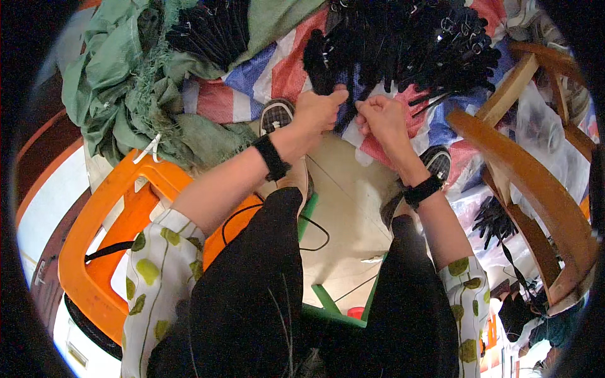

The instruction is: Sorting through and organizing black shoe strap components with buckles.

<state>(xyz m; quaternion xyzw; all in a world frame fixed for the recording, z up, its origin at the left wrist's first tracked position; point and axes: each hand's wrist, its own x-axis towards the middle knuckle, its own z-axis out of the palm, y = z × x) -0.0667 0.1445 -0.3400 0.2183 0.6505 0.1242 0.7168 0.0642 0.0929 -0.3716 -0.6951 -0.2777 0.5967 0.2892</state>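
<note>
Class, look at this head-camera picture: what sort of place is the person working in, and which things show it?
Probably a small workshop or home piecework spot. A big heap of small black plastic parts lies on a striped red, white and blue woven tarpaulin, green woven sacks sit alongside, and an orange plastic crate stands nearby.

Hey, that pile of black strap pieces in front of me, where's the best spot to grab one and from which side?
Probably by a loose end sticking out of the pile of black strap pieces at its near edge, coming from your side, where both the left hand and the right hand already are. The ends fan outward there; deeper in, the pieces look tangled.
</note>
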